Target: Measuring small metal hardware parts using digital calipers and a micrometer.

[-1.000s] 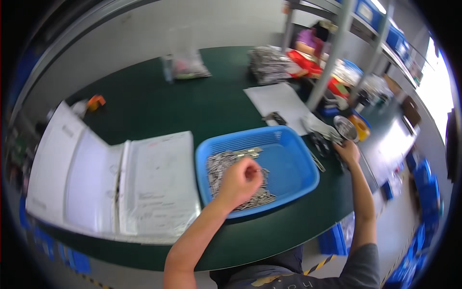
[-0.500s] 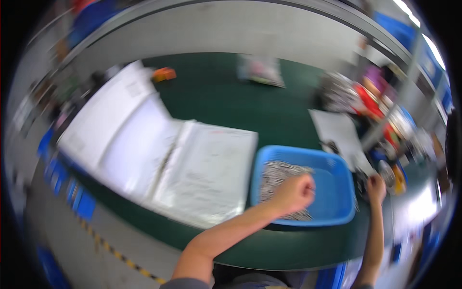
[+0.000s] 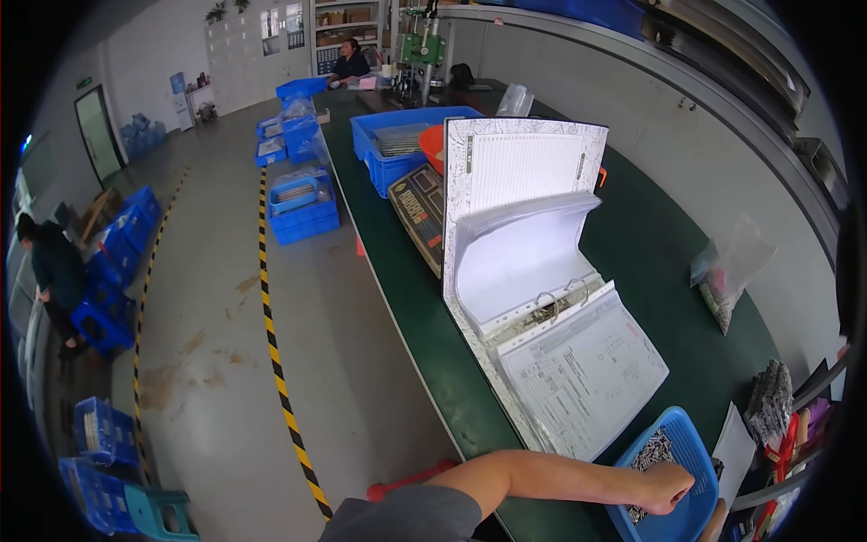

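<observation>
My left hand (image 3: 666, 489) is over a light-blue plastic basket (image 3: 679, 421), its fingers curled closed. Whatever may be inside those fingers is hidden. Small silvery metal pins (image 3: 652, 449) lie heaped in the basket beside and under the hand. Of my right hand (image 3: 713, 521) only a sliver of skin shows beyond the basket's right rim, and its fingers cannot be made out. Left of the basket an open ring binder (image 3: 578, 379) lies on the green table, with printed sheets in clear sleeves and its upper cover standing up.
Along the green table (image 3: 397, 307) stand a blue crate (image 3: 397, 172), a dark carton (image 3: 420, 212) and a green press (image 3: 422, 50). A clear bag (image 3: 725, 280) lies toward the wall. Blue bins (image 3: 302, 217) line the floor; one person (image 3: 348, 65) sits far off, another (image 3: 56, 271) at left.
The view has swung left and up, bringing the floor and far room in. My left hand stays closed over the basket; my right hand has mostly dropped out of sight.
</observation>
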{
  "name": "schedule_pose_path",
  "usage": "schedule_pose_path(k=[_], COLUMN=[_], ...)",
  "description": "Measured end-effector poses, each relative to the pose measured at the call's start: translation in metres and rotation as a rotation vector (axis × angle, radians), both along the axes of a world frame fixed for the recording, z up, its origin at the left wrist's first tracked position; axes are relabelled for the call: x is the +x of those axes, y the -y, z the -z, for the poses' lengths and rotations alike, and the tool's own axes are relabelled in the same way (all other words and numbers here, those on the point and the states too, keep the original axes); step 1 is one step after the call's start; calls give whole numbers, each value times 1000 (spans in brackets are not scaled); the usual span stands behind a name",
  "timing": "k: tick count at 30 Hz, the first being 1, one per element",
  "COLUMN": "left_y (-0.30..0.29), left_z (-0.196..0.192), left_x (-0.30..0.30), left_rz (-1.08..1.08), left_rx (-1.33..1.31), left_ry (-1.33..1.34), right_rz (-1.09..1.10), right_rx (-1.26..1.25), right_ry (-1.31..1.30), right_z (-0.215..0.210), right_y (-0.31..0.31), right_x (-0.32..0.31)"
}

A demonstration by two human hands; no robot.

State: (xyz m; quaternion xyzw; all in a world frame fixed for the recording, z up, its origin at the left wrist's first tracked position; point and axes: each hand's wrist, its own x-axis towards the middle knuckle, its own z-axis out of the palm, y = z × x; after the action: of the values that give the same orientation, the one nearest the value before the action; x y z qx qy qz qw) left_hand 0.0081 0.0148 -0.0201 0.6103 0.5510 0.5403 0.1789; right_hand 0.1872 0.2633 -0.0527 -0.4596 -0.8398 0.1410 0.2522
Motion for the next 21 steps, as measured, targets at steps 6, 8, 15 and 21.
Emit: schedule_pose_path(k=[6, 8, 15, 21], left_y=[-1, -1, 3, 7], left_z=[-1, -2, -10, -9], left_x=[-2, -2, -5, -6], left_rz=[-45, -51, -122, -106], left_rx=[13, 22, 16, -8], left_ry=[56, 50, 212, 108], right_rz=[23, 166, -104, -123], right_rx=[-141, -69, 146, 152], right_ry=[-355, -198, -386, -255], right_z=[-11, -26, -81, -77], right_y=[-32, -42, 41, 115], right_x=[25, 32, 19, -24])
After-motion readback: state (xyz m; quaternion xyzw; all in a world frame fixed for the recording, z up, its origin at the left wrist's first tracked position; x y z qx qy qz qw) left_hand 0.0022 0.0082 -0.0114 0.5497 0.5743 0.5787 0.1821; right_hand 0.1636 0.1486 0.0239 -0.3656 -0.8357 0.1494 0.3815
